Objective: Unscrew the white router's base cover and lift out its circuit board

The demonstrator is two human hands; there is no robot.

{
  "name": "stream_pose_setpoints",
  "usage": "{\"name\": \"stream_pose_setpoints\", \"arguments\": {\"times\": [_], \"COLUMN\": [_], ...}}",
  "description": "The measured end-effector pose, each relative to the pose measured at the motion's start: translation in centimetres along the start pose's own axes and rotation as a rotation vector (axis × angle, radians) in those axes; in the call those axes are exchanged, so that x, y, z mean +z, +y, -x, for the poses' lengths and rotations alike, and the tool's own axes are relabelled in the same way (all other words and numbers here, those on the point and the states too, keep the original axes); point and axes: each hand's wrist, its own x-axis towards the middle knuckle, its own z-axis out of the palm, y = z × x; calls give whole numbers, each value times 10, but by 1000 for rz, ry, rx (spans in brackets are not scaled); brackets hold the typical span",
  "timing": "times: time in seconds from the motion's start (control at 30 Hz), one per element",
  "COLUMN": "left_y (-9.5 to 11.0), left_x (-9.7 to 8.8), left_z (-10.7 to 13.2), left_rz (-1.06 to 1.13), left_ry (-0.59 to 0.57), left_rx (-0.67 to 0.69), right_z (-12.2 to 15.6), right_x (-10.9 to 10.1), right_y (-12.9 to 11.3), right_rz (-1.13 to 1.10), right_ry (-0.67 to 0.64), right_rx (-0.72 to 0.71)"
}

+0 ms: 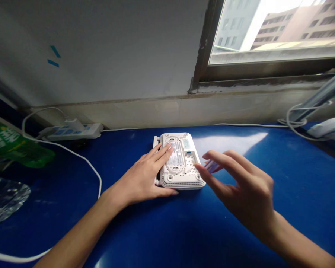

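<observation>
A white router (181, 162) lies upside down on the blue tabletop (309, 178), its vented underside and label facing up. My left hand (142, 178) rests across its left half, fingers on the underside and thumb along the front edge. My right hand (240, 182) hovers just right of the router with its fingers spread, holding nothing. Behind those fingertips, a white router antenna (212, 166) lies partly hidden. Another antenna (155, 141) runs along the router's left side.
A white power strip (72, 132) with plugs sits at the back left. A white cable (86, 160) curves across the table. Nearby are a green-labelled bottle (13, 143) and clear crumpled plastic (4, 199). A white object (328, 128) lies at the right, below a window (279, 29).
</observation>
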Motion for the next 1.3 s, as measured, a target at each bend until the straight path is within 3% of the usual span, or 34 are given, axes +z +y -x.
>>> {"name": "stream_pose_setpoints", "arguments": {"times": [0.07, 0.2, 0.27, 0.4, 0.67, 0.83, 1.0, 1.2, 1.3], "left_y": [0, 1, 2, 3, 1, 2, 1, 0, -2], "left_x": [0, 1, 1, 2, 3, 4, 4, 0, -4], "left_z": [0, -1, -1, 0, 0, 0, 0, 2, 2], "left_rz": [-13, -11, -8, -4, -8, 1, 15, 32, 37], "left_ry": [-9, -11, -8, -5, 10, 22, 30, 70, 100], "left_rx": [-8, -17, -21, -24, -14, -8, -1, -15, 4], "right_z": [-2, -7, -7, -5, 4, 8, 5, 2, 2], "right_x": [-3, -10, -13, -14, -7, -2, -1, -2, -3], "right_y": [7, 26, 31, 27, -3, -13, -4, 15, 17], "right_rz": [-60, -342, -391, -296, 3, 84, 63, -227, -316], "right_ry": [-63, -350, -408, -328, -110, -47, -98, -311, -306], "right_rx": [-6, -11, -34, -65, -31, -45, -12, 21, 62]}}
